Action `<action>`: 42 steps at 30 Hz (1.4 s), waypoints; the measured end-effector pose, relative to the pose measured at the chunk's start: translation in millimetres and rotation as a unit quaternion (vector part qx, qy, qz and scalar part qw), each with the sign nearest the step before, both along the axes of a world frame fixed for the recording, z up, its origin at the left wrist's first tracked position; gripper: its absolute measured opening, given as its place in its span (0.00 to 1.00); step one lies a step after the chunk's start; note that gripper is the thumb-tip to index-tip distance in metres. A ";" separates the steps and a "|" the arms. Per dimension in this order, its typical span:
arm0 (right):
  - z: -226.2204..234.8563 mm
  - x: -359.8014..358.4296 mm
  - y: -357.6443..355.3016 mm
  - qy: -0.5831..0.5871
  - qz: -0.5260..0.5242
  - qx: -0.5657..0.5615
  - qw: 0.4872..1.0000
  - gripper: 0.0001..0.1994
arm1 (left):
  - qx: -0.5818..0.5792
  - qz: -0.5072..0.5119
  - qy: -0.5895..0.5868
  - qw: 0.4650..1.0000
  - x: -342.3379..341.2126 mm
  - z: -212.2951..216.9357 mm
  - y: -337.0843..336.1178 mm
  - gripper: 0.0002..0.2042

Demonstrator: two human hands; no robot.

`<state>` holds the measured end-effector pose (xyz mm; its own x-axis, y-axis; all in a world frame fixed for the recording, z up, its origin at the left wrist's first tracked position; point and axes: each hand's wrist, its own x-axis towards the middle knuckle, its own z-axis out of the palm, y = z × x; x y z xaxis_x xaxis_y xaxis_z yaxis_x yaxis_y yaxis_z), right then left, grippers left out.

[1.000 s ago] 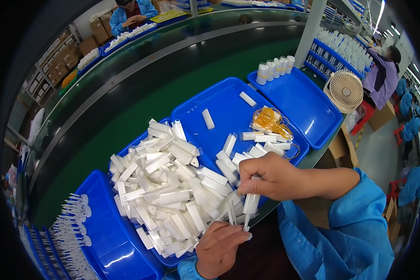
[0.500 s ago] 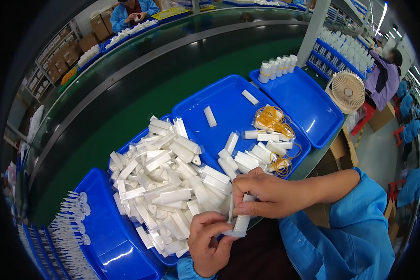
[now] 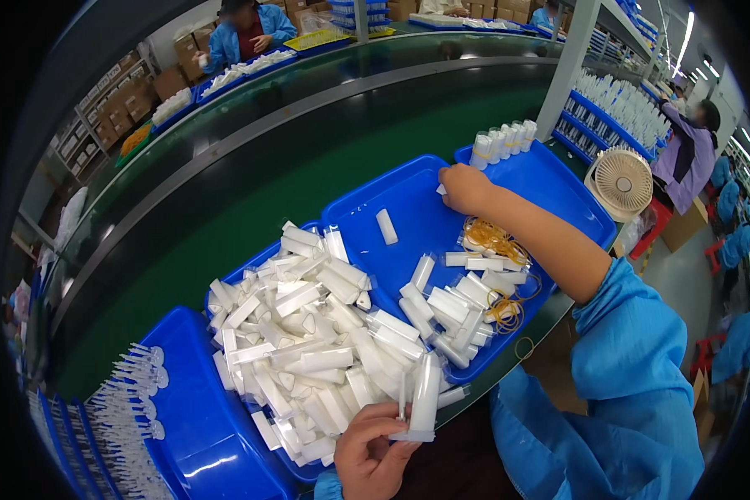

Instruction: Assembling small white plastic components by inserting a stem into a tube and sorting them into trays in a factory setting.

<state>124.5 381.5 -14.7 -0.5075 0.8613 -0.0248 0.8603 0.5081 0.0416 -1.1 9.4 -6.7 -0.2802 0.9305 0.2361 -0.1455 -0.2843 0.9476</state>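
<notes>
My left hand, low in the middle, grips a pale flat base with a thin upright spike. A white block in a clear sleeve stands upright on that base beside the spike. My right hand reaches to the far part of the middle blue tray, its fingers closed round a small white piece, mostly hidden by the hand. Another white sleeved piece lies alone in this tray. A large heap of similar white pieces fills the tray in front of my left hand.
Yellow rubber bands lie among white pieces. Banded white bundles stand at the right tray. Spiked bases line the left tray. A fan stands right. Across the green surface a person works.
My right hand has left the base and sleeved block and moved far into the middle tray, closing on a white piece. My left hand still holds the base. The view has shifted slightly.
</notes>
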 end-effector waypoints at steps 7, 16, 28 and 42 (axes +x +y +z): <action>10.4 -10.9 -38.9 0.217 0.265 -0.011 0.939 0.11 | -0.025 0.025 -0.062 0.997 -3.0 11.7 -8.4 0.12; 59.7 -7.6 -162.2 0.419 0.139 -0.597 0.670 0.10 | 0.025 0.072 0.115 0.990 -4.6 9.1 3.2 0.05; 47.9 -10.8 -176.0 0.512 0.071 -0.682 0.517 0.10 | 0.023 0.081 0.177 0.981 -3.0 18.5 4.2 0.04; 66.9 3.1 -167.7 0.338 0.349 -0.460 0.743 0.13 | 0.035 0.035 0.229 0.972 -3.5 22.5 5.8 0.07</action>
